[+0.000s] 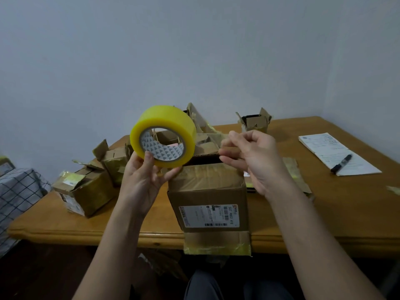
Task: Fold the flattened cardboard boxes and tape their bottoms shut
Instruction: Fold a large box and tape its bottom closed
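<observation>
The left hand (142,180) grips a roll of yellow tape (163,136) at centre frame, thumb across the inner rim and fingers curled under the roll's lower edge. The right hand (253,156), just right of the roll, pinches with curled fingers a pulled-out strip of tape (211,135) that spans the gap between hand and roll. Both are raised above a cardboard box (207,200) at lower centre, which bears a printed label on its near face; one flap hangs down over the near edge of the wooden table (324,224).

Edges and room: the box stands at the table's front edge. Bare tabletop lies in the lower right of the frame and in the lower left, ahead of the other boxes.

Surroundings: three smaller boxes (86,191) crowd the middle left of the frame, close together; more cardboard with raised flaps stands directly behind the roll, count uncertain. One small open box (254,122) stands at the far edge, upper centre-right. One sheet of paper (324,148) lies at middle right with one black marker (341,162) on it. A checked cloth (17,191) sits off the table's left edge.
</observation>
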Demonstrator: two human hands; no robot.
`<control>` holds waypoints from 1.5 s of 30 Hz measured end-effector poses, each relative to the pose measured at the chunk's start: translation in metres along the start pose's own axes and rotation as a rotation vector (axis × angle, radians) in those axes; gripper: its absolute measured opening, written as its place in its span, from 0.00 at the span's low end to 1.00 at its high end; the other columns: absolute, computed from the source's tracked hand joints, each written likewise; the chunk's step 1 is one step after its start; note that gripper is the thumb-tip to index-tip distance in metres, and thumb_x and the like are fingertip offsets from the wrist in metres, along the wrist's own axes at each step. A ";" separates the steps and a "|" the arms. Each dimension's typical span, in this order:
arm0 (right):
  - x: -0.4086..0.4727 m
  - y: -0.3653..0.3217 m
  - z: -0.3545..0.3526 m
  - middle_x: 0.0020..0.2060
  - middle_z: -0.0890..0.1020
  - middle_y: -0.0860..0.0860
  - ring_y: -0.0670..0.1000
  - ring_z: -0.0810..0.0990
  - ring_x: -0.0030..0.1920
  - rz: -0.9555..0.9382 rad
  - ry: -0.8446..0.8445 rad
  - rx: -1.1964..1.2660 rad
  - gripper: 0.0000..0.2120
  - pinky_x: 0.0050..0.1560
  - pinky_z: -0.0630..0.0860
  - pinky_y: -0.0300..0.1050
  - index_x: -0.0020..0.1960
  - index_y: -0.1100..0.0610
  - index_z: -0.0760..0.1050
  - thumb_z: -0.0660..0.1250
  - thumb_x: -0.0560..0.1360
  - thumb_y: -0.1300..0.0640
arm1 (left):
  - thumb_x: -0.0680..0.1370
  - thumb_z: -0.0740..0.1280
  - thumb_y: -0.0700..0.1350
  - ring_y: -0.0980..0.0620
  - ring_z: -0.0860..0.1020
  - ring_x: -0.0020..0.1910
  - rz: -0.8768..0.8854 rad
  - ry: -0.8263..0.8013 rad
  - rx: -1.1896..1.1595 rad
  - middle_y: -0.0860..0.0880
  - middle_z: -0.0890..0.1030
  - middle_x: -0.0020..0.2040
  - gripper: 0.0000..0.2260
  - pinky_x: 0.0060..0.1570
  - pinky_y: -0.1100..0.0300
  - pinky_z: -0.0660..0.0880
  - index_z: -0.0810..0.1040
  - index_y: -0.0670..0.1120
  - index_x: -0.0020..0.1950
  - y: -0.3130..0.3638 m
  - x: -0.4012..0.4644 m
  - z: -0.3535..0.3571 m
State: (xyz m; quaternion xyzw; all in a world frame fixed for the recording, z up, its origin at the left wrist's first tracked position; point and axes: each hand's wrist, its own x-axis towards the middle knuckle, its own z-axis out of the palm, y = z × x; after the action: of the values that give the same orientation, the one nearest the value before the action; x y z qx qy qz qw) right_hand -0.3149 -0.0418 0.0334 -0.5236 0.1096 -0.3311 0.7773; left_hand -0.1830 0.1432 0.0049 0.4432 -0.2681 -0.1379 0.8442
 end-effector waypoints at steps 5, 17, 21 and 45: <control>0.008 0.012 -0.019 0.39 0.85 0.56 0.50 0.86 0.37 -0.072 0.109 -0.328 0.06 0.35 0.81 0.39 0.49 0.61 0.73 0.66 0.79 0.58 | 0.78 0.61 0.45 0.44 0.77 0.65 0.024 -0.017 0.193 0.45 0.77 0.68 0.23 0.51 0.48 0.81 0.67 0.46 0.74 -0.013 -0.003 0.008; 0.019 0.037 -0.034 0.46 0.84 0.54 0.45 0.84 0.47 -0.182 0.110 -0.257 0.06 0.39 0.81 0.38 0.44 0.62 0.70 0.66 0.78 0.64 | 0.79 0.60 0.48 0.47 0.76 0.66 0.047 -0.107 0.323 0.48 0.75 0.69 0.25 0.51 0.50 0.81 0.64 0.53 0.77 -0.018 0.001 -0.001; 0.023 0.037 -0.034 0.44 0.83 0.54 0.45 0.85 0.43 -0.213 0.087 -0.367 0.06 0.39 0.81 0.38 0.47 0.59 0.69 0.65 0.79 0.58 | 0.80 0.59 0.52 0.47 0.76 0.67 0.039 -0.136 0.412 0.50 0.73 0.71 0.24 0.51 0.50 0.81 0.62 0.59 0.76 -0.013 0.005 -0.006; 0.018 0.049 -0.052 0.44 0.84 0.45 0.42 0.82 0.39 -0.311 0.186 -0.509 0.07 0.39 0.78 0.35 0.42 0.56 0.71 0.65 0.79 0.61 | 0.76 0.55 0.60 0.44 0.81 0.58 -0.014 -0.232 0.771 0.52 0.70 0.69 0.16 0.42 0.60 0.81 0.63 0.81 0.57 -0.006 0.020 0.015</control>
State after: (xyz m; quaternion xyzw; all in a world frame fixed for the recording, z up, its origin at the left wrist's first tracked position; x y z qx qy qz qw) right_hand -0.3084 -0.0802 -0.0286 -0.6792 0.1783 -0.4545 0.5480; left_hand -0.1754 0.1203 0.0130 0.7108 -0.3908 -0.0821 0.5790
